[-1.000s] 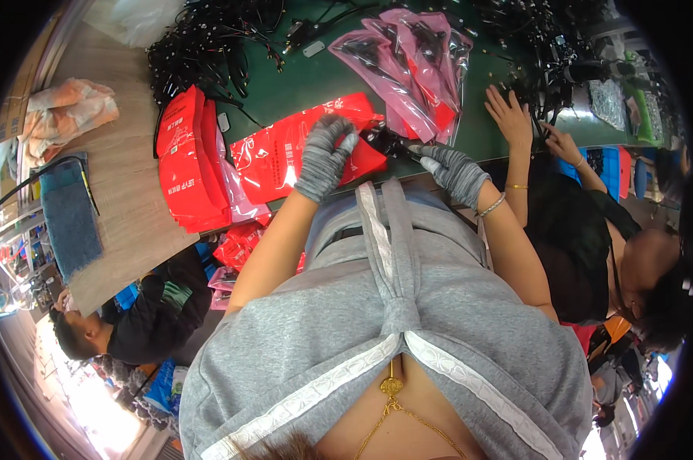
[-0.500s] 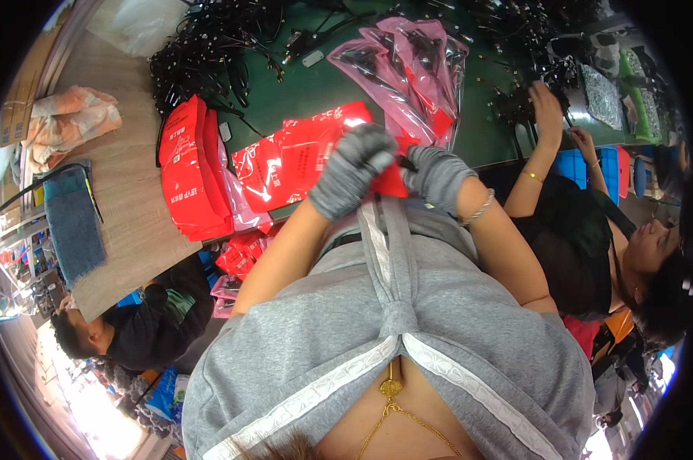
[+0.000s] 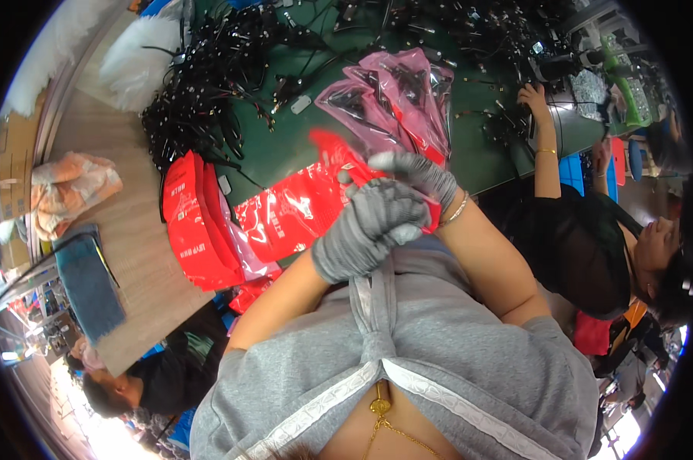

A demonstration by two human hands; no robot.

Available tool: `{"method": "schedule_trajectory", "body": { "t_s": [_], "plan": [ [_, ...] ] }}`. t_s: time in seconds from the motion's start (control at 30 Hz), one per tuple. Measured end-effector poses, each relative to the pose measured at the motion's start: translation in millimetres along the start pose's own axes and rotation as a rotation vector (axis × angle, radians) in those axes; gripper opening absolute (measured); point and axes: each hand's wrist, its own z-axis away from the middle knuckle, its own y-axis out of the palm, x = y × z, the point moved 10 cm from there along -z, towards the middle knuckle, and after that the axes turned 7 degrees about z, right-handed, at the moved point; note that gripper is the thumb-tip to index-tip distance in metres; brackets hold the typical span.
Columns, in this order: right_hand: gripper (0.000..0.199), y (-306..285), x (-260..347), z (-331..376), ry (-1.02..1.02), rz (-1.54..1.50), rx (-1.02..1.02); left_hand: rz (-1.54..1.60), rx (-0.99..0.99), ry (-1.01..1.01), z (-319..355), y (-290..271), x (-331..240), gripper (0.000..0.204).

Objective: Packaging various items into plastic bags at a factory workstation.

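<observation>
My left hand [image 3: 371, 224], in a grey striped glove, is closed on a red plastic packet [image 3: 335, 156]. Just beyond it my right hand [image 3: 422, 178], gloved alike, grips the same packet, whose blurred end sticks out to the upper left. The hands overlap, so most of the packet and some fingers are hidden. Glossy red packets [image 3: 279, 220] lie on the table left of my hands. Farther left is a thick pile of red packets [image 3: 197, 222]. Beyond my hands are pink translucent bags [image 3: 377, 107] with black things inside.
Black cables [image 3: 201, 100] heap along the back of the green table [image 3: 304, 142]. At left, a wooden surface [image 3: 143, 253] carries a crumpled checked cloth [image 3: 74, 192] and a blue cloth [image 3: 90, 284]. To the right, a co-worker's hand [image 3: 532, 98] reaches among cables.
My hands have come together and overlap round the red packet, whose end now points up and left. The whole view has shifted, with the table lower in it. The co-worker's arm has moved.
</observation>
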Motion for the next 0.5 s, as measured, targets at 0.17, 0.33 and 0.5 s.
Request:
{"method": "schedule_trajectory", "body": {
  "t_s": [0.17, 0.33, 0.5],
  "plan": [
    [0.059, -93, 83, 6, -0.811, 1.317, -0.542, 0.295, -0.264, -0.303, 5, -70, 98, 0.034],
    [0.076, -177, 86, -22, -0.257, 2.608, -1.265, -0.633, -0.647, -0.472, 23, -231, 267, 0.063],
    [0.077, -188, 89, -41, 0.003, 2.278, -1.158, -0.825, -0.373, -0.727, 40, -266, 337, 0.063]
  ]
}}
